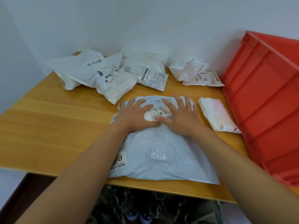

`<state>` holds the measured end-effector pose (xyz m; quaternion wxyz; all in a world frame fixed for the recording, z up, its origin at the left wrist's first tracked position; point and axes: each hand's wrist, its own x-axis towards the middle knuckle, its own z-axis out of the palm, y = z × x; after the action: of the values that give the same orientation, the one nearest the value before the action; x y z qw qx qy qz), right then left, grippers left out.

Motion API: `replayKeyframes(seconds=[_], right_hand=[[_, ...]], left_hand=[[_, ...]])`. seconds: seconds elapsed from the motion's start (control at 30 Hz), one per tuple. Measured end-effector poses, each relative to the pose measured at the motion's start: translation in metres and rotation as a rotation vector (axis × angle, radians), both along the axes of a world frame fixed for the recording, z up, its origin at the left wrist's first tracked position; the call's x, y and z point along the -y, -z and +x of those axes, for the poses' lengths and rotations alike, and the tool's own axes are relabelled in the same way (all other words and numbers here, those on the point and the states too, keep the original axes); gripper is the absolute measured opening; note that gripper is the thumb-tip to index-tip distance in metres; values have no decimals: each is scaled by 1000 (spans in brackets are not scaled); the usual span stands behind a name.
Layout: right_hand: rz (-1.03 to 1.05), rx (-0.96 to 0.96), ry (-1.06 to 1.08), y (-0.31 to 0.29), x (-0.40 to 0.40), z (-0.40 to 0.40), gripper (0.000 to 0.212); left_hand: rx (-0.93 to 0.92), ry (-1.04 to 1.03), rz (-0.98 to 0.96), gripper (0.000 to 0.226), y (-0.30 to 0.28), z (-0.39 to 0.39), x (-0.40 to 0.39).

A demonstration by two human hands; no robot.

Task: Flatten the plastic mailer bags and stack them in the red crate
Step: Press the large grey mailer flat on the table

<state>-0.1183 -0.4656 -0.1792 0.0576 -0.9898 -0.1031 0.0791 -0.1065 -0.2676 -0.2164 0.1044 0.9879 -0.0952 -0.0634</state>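
Head view is showing both of your hands lying flat on a large pale grey mailer bag (161, 152) that is resting on the wooden table (56, 126) right in front of you. Your left hand (134, 117) is pressing down on the far part of the bag with its fingers straight and spread, gripping nothing. Your right hand (179, 117) is doing the same just beside it, fingers straight and fanned out, thumb pointing toward the left hand; the two thumbs are nearly meeting over a printed shipping label (160, 111) on the bag. The bag's near edge is reaching close to the table's front edge, and black print with "2013" is showing at its near left corner.

A red crate (267, 94) is standing at the right side of the table, tilted up so that its ribbed wall is facing you; its inside is not showing. A small folded white and pink bag (216, 113) is lying between the grey bag and the crate, apart from your right hand. Farther back, near the wall, a heap of crumpled white bags (90, 73) is sitting on the left, a clear printed bag (145, 71) is lying in the middle, and a crumpled white bag (192, 70) is resting on a labelled packet to the right.
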Motion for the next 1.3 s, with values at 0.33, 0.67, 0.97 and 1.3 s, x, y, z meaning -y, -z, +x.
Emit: replayKeyframes(seconds=[0.33,0.67,0.97,1.3], right_hand=[[64,-63,286,27,-24,41,69],[29,-58,261,40,-21,41,74],[33,-57,278,39,-22,39,75],[160,-55,190,-3,-17,21,79]], left_hand=[[19,-13,-12,92,3,1,-1],[26,-14,-24,93,5,2,0],[18,-4,-14,93,6,1,-1],[77,-65,-314,99,-31,-9,-13]])
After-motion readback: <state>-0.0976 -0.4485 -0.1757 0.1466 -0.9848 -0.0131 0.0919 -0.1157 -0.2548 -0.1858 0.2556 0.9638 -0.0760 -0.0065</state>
